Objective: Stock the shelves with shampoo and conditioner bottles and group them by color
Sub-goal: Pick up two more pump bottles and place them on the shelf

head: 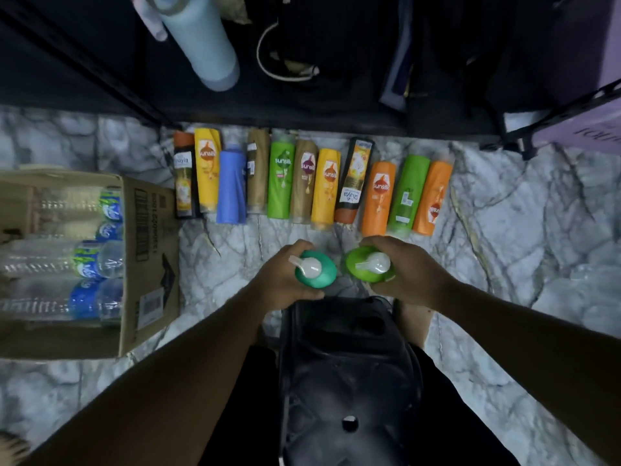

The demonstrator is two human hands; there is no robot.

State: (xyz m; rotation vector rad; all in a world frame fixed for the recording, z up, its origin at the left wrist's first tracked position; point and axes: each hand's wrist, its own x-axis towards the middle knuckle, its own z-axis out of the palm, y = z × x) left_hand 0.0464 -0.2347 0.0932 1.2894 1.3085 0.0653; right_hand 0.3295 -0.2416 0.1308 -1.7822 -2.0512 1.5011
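My left hand (279,280) grips a teal-green pump bottle (317,275), seen from above with its white pump head up. My right hand (408,274) grips a lime-green pump bottle (363,270) right beside it. Both are held above the marble floor. Beyond them a row of several bottles lies flat on the floor: a yellow one (208,173), a blue one (231,188), a green one (280,179), a brown one (304,183), an orange one (378,196), another green one (408,193) and others. The dark shelf unit (302,105) stands just behind the row.
A cardboard box (148,264) with several plastic water bottles lies open on the left. A pale blue cylinder (205,45) and a white cord sit on the low shelf. A black stool or seat (349,364) is under me. A purple box (578,129) stands at right.
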